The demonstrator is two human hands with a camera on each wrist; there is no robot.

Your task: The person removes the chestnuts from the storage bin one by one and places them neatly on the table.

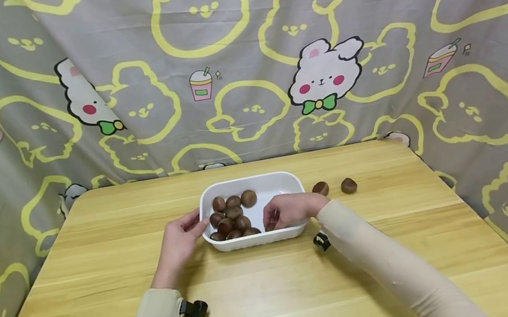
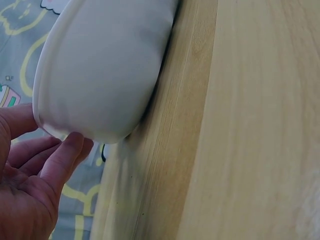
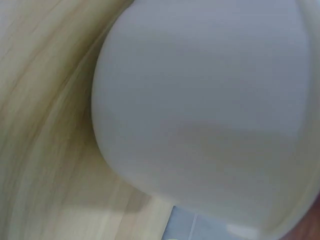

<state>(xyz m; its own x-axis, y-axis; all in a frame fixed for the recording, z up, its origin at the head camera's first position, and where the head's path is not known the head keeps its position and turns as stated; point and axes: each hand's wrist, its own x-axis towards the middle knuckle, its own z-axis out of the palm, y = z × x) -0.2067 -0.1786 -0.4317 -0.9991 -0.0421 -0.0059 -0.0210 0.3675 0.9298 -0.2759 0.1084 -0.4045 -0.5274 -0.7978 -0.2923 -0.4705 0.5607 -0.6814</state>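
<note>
A white plastic container point(image 1: 258, 240) sits on the table with several brown chestnuts point(image 1: 227, 225) grouped in its left half. My left hand point(image 1: 182, 239) holds the container's left end, thumb at the rim; the left wrist view shows fingertips point(image 2: 74, 140) against the outer wall. Over the right-hand rim reaches my right hand point(image 1: 291, 209), its fingers bent down inside and pinching a chestnut point(image 1: 271, 227) near the front wall. Most of that chestnut is hidden by the fingers. In the right wrist view the container's outer wall point(image 3: 200, 100) fills most of the picture.
Two loose chestnuts lie on the wooden table point(image 1: 265, 299) right of the container: one chestnut point(image 1: 320, 188) close to its rim, another chestnut point(image 1: 349, 186) farther out. A patterned curtain point(image 1: 240, 67) hangs behind the table and along both sides.
</note>
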